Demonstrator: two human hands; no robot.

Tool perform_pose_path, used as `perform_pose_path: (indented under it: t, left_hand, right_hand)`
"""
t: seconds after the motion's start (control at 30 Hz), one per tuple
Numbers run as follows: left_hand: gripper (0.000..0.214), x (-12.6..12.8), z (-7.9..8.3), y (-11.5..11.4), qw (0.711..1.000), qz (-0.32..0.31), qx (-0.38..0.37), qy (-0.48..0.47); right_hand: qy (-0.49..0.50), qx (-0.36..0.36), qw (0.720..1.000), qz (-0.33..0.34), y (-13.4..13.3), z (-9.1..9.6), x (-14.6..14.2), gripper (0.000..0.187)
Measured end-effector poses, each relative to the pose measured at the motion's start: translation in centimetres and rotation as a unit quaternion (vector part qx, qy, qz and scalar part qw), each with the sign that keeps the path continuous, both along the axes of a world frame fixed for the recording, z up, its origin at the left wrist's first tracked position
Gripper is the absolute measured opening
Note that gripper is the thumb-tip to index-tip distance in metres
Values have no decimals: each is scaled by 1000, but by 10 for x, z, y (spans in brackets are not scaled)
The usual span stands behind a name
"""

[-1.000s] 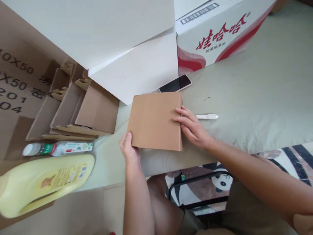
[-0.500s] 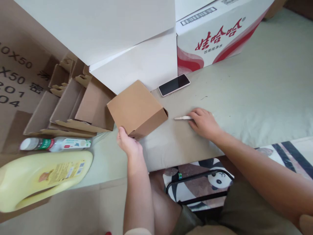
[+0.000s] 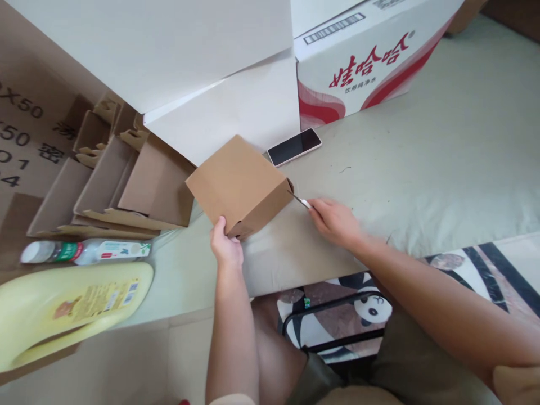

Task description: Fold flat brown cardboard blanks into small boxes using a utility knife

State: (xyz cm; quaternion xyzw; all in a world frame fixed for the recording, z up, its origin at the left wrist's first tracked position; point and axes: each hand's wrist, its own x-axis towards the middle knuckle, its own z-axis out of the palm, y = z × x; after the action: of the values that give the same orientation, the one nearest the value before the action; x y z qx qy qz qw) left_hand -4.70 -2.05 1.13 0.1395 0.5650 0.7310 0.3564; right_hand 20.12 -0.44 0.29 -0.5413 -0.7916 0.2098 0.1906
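A pale green cloth (image 3: 442, 157) covers the work surface, and from where I stand, following the head camera's view, a big white box (image 3: 223, 107) blocks much of the back, its top running out of sight. The red-and-white carton (image 3: 358, 84) beside it is cut off above too.

The small brown box (image 3: 238, 180) sits in front of the white one, turned cornerwise. The left hand (image 3: 226, 244) grips its near corner, thumb on top; the other fingers are mostly hidden, and I can't tell whether the box lies flat.

The right hand (image 3: 335, 222) has its fingers closed around a white-handled knife (image 3: 306, 203), most of the handle lost inside them. The blade points at the box's right corner, but whether the tip touches, I can't make out.

A phone (image 3: 294, 147) lies just behind. At left, the yellow jug (image 3: 76, 306) is cropped by the edge of the view.
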Motion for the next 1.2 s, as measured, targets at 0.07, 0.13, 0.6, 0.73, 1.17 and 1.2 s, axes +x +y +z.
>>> perform_pose_path:
  t: [0.07,0.13,0.6,0.73,1.17,1.2]
  left_hand:
    - [27,4,0,1,1000,3,9,-1]
    - [28,6,0,1,1000,4,17,10]
    - [30,0,0,1,1000,-4,7,15]
    - [31,1,0,1,1000,-16,10,13]
    - [32,6,0,1,1000,-2,8,20]
    - [31,6,0,1,1000,-4,5,22]
  right_hand:
    - [2,-7,1000,-19,1,1,-8,34]
    - [17,-5,999,-36,3,2,-12,34]
    - [60,30,992,-102,-6,12,-20,36]
    - [77,39,990,-114,-3,11,-19,40]
    - [-78,-29,993,-82,-2,19,-9,42]
    - [-85,-30,992,-83,-2,19,-6,42]
